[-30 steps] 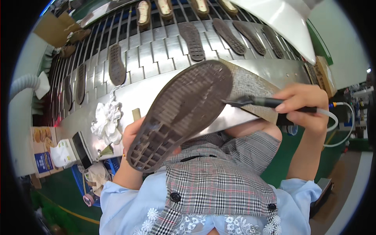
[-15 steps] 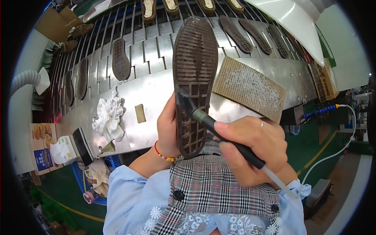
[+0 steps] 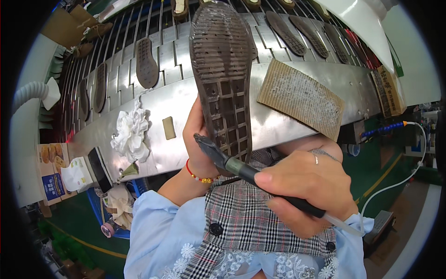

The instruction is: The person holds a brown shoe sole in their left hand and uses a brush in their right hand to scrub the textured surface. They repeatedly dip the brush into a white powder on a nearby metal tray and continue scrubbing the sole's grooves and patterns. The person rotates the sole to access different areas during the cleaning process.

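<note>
A dark brown shoe sole [image 3: 222, 69] stands tilted up in front of me, its ribbed, grid-patterned side toward me. It looks wet and shiny in places. My left hand [image 3: 196, 142] grips it from behind at the lower left, most of the fingers hidden. Pinched in my right hand [image 3: 309, 193] is a black-handled brush [image 3: 241, 171] with a clear tube at its rear end. The dark bristle tip lies over the sole's lower left edge, in front of my left hand; whether it touches the sole I cannot tell.
On the metal conveyor [image 3: 186, 51] lie several soles [image 3: 147, 65]; shoes stand farther back. The metal bench holds a corrugated cardboard piece [image 3: 302, 97], a crumpled white cloth [image 3: 130, 135] and a small tan block [image 3: 168, 128]. A white hood [image 3: 367, 23] overhangs the far right.
The sole has shifted up and slightly left in view. My right hand has drawn the brush down, its tip going from the sole's grid to the lower left edge. Soles on the conveyor have shifted slightly.
</note>
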The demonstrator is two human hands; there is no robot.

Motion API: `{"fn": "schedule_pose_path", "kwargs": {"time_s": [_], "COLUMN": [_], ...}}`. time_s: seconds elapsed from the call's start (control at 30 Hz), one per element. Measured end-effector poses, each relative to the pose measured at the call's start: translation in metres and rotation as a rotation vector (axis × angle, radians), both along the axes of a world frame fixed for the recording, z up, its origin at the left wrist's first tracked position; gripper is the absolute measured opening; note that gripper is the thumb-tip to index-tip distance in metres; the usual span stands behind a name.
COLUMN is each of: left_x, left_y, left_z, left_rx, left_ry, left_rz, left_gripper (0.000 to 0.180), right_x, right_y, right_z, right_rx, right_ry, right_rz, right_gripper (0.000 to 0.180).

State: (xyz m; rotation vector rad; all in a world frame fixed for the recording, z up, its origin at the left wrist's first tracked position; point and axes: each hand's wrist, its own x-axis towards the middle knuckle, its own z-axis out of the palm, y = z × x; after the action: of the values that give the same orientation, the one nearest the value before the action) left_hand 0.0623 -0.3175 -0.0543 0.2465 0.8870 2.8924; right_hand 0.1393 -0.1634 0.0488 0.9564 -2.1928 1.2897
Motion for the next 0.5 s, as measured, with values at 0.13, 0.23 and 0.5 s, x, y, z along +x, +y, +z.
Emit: {"fn": "schedule_pose_path", "kwargs": {"time_s": [0.13, 0.23, 0.5], "left_x": [-0.013, -0.021, -0.040], "left_y": [-0.001, -0.008, -0.015], "left_z": [-0.005, -0.009, -0.004], "left_rx": [0.033, 0.008, 0.285], "left_ry": [-0.122, -0.116, -0.038], "left_rz": [0.030, 0.021, -0.227], "left_gripper": [0.050, 0.052, 0.053], "right_x": [0.000, 0.005, 0.005], "right_y": [0.004, 0.001, 0.000], "right_z": [-0.002, -0.007, -0.019], "right_rx": [0.124, 0.053, 0.124], "right_ry": [0.005, 0.019, 0.120], "right_rz": [-0.048, 0.005, 0.063], "right_gripper": [0.029, 0.029, 0.032]}}
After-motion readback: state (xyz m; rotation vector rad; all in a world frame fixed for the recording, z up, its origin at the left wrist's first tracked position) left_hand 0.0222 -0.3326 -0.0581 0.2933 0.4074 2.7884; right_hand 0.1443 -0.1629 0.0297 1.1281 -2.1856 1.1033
